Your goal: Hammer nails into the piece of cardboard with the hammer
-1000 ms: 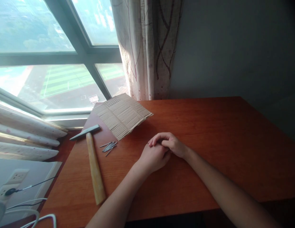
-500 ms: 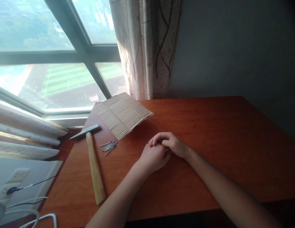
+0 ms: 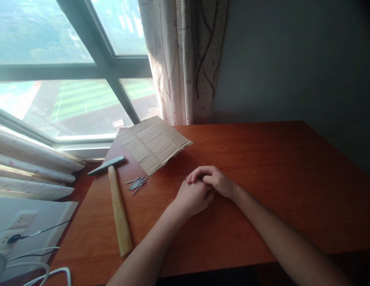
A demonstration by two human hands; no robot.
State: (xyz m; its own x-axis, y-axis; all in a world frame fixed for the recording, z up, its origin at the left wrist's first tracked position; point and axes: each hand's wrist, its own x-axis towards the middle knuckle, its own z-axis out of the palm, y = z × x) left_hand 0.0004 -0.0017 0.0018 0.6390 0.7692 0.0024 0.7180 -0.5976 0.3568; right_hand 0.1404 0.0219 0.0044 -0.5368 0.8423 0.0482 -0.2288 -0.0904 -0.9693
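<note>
My left hand [image 3: 194, 197] rests on the wooden table, closed, with its fingers curled in and mostly hidden. Over its knuckles lies my right hand [image 3: 218, 180], its fingers bent around the top of the left hand. Whether anything is inside the left hand I cannot see. Left of the hands is a loose pile of several nails [image 3: 137, 183]. Farther left lies a hammer [image 3: 119, 214] with a pale wooden handle and a grey metal head. A piece of corrugated cardboard [image 3: 156, 143] lies beyond the nails, its near right edge raised off the table.
The reddish-brown table [image 3: 277, 171] meets a grey wall at the back. A window [image 3: 80, 103] and a patterned curtain [image 3: 185, 59] stand behind the cardboard. At the lower left are a wall socket [image 3: 16, 228] with a black plug and white cables [image 3: 46, 270].
</note>
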